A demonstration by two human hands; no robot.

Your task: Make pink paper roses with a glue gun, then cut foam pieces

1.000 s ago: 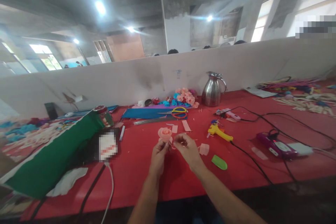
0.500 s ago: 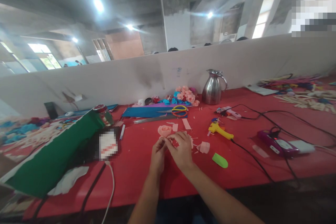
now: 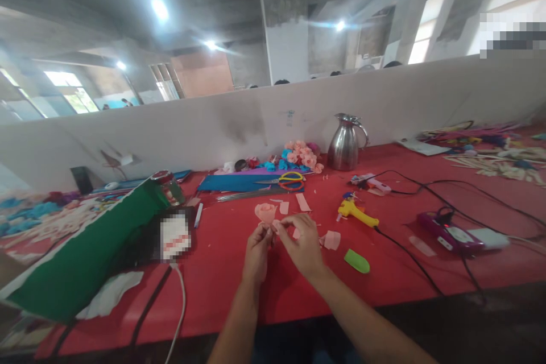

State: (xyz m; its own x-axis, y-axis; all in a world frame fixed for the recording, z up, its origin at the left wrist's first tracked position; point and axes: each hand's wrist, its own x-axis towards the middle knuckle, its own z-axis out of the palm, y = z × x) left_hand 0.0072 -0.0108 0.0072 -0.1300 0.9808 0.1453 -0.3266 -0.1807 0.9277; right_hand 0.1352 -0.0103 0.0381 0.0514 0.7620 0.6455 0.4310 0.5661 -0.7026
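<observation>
A pink paper flower (image 3: pixel 265 212) stands upright above my left hand (image 3: pixel 256 250), whose fingers are closed round its base. My right hand (image 3: pixel 305 244) is just beside it, thumb and fingertips pinched on a small pink paper piece (image 3: pixel 276 226) at the flower's lower right. Cut pink pieces (image 3: pixel 331 240) lie on the red table (image 3: pixel 213 296) to the right of my right hand, and others (image 3: pixel 302 202) lie behind it. The flower's stem is hidden by my left fingers.
Scissors (image 3: pixel 291 181) lie on blue paper. A yellow glue gun (image 3: pixel 358 214), green piece (image 3: pixel 357 261) and purple power strip (image 3: pixel 452 233) with cables are at right. A metal jug (image 3: pixel 343 145) stands behind. At left are a jar (image 3: pixel 168 187) and green board (image 3: pixel 89 256).
My right hand has moved slightly right, away from my left hand, and a small pink piece now shows at its fingertips. The flower is tilted more upright, showing its side.
</observation>
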